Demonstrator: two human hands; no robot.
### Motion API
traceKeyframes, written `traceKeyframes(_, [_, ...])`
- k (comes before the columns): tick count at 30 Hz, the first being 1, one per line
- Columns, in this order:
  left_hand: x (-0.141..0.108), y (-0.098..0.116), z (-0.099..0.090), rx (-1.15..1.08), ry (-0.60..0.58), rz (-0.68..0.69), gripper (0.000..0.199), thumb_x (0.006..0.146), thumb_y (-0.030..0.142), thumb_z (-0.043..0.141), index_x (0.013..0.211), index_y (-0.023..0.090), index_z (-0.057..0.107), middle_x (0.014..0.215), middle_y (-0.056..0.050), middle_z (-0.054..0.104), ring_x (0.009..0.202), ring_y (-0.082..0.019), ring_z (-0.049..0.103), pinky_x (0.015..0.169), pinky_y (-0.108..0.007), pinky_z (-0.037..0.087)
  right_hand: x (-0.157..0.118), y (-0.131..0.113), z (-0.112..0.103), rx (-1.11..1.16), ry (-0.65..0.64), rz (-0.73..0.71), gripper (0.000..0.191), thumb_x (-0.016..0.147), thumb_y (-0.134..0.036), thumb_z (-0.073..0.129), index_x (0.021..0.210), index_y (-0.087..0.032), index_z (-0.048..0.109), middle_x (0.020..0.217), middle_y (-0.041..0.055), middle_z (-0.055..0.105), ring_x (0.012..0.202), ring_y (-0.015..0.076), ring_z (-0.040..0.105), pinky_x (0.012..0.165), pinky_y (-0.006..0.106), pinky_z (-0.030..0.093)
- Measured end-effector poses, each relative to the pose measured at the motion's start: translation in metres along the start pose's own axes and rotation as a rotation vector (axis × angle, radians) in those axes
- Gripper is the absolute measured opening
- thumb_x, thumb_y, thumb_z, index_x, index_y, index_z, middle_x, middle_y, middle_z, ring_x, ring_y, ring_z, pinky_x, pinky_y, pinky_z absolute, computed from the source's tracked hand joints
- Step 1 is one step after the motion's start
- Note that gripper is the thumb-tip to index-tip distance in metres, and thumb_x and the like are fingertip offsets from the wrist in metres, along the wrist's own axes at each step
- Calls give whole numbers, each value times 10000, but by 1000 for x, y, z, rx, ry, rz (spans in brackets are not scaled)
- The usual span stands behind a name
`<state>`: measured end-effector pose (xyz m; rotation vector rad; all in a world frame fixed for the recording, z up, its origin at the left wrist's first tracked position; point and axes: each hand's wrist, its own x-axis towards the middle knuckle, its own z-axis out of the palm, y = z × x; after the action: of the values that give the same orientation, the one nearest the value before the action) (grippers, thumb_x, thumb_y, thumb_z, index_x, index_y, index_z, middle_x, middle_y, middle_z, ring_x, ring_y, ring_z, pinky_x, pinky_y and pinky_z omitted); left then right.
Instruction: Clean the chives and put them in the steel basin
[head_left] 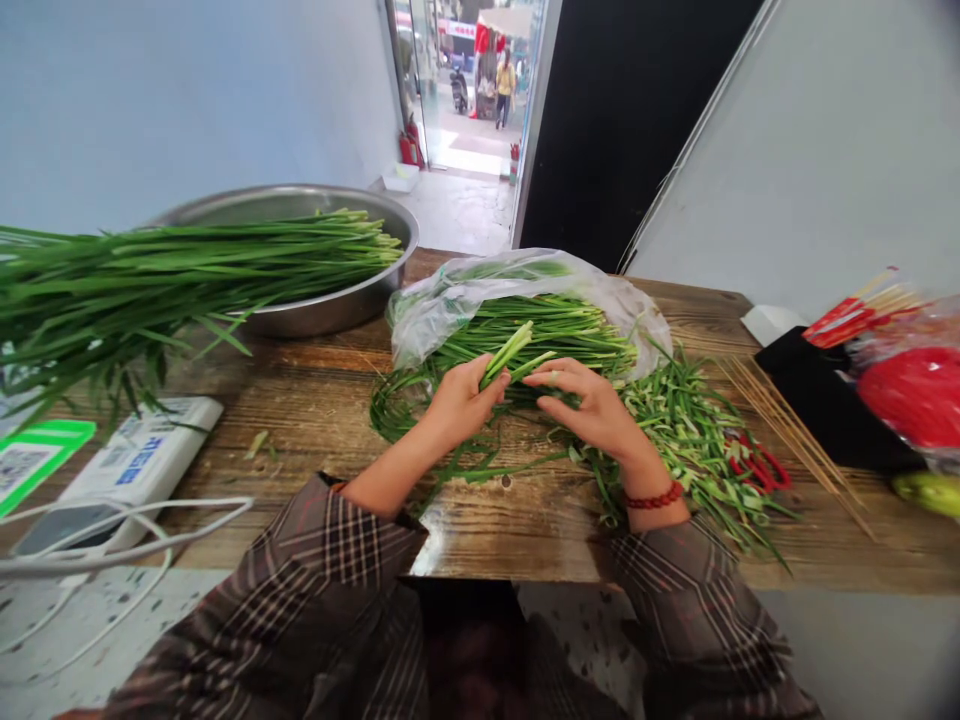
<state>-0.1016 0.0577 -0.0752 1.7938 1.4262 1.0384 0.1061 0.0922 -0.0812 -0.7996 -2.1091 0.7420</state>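
Observation:
My left hand (459,408) is closed round a small bunch of garlic chives (514,347), their pale cut ends pointing up and to the right. Just to the right, my right hand (583,400) has its thumb and fingers apart, fingertips close to the bunch. Whether a stem touches those fingertips I cannot tell. Behind both hands, a larger pile of chives (551,325) lies partly inside a clear plastic bag (427,318). To the right of my right hand, loose trimmed leaves and pale scraps (675,430) are heaped on the wooden table (517,520).
At the left, a metal basin (322,318) holds long chives hanging over its side. A white power strip (150,460) with cables lies in front. Red-handled scissors (761,468), bamboo skewers (799,435) and a black box (832,400) are at the right. Beyond stands a glass door (442,90).

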Motion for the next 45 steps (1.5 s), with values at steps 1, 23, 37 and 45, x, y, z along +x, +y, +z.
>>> traceKeyframes(1, [0,0,0,-12,-7,-2,243,907,355,476,750,174,517,651,27,578,489,-95,501,541,-234,394,1,-1,3,-15,-16,-24,206,838,-339,651,992,-229,732,1068,68,692,1015,190,630,926,356,477])
traceKeyframes(23, [2,-1,-5,18,53,45,257,861,359,534,707,157,574,608,27,490,607,-120,431,581,-234,348,-3,-4,-8,-99,-18,-57,242,864,-368,618,1058,-267,723,1209,62,661,1119,212,607,982,409,463])
traceKeyframes(37, [0,-2,5,39,-37,81,155,810,272,588,758,147,664,703,19,633,682,-139,537,651,-236,405,2,-7,21,26,259,59,105,842,-308,640,859,-230,708,980,48,707,929,180,651,793,324,517])
traceKeyframes(45, [-1,1,4,45,-55,68,292,861,364,514,666,157,577,584,35,523,594,-116,454,586,-231,356,3,-8,20,-30,256,-36,64,838,-220,616,810,-220,674,980,61,710,945,182,662,896,362,507])
